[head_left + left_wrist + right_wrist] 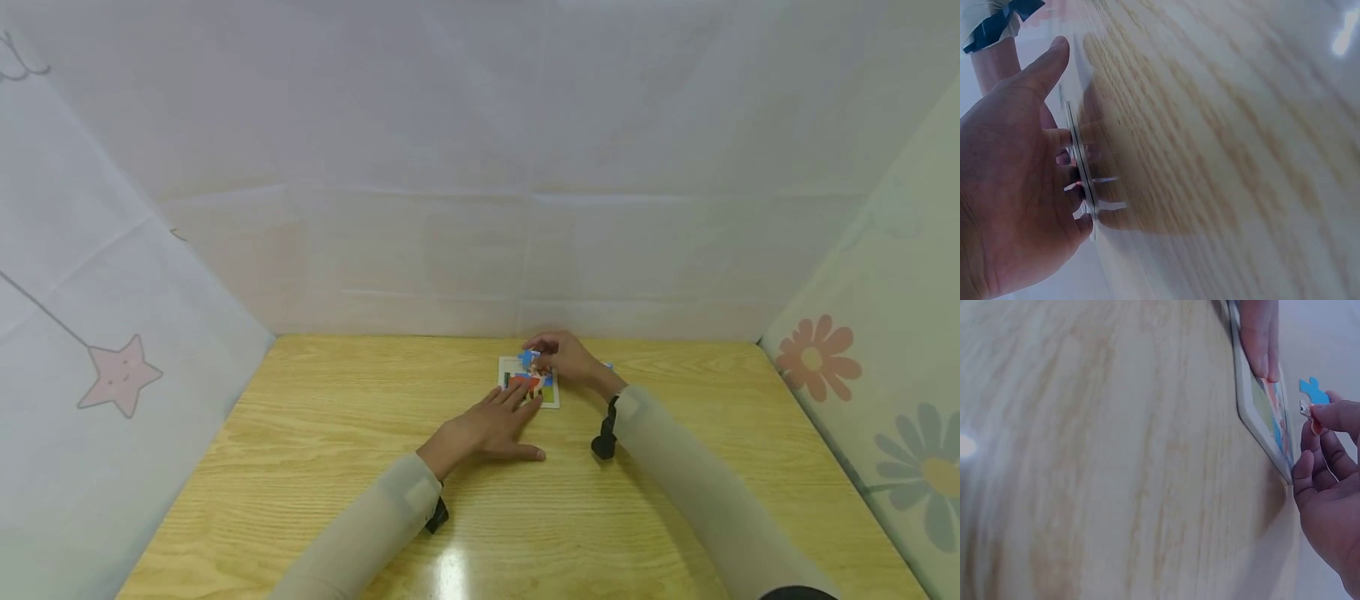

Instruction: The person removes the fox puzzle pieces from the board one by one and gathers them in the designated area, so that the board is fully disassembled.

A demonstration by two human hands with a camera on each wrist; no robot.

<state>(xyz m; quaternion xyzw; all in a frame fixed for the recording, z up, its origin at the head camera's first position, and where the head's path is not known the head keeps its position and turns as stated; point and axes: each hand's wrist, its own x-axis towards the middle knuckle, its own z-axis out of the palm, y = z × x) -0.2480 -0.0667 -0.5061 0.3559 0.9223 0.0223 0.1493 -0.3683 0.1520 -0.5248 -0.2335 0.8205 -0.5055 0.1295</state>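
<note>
A small jigsaw puzzle in a white-edged tray lies toward the back of the wooden table. My left hand rests on its front left part, fingers straight, thumb out over the tabletop; in the left wrist view those fingers reach onto the tray's edge. Above the tray, my right hand pinches a blue jigsaw piece with some orange and white on it, between thumb and fingers. The piece is tilted and off the tray in the right wrist view. Part of the picture is hidden beneath my hands.
A bit of blue, probably another piece, shows behind my right wrist. The wooden table meets a pale cloth wall at the back, with printed cloth walls at both sides.
</note>
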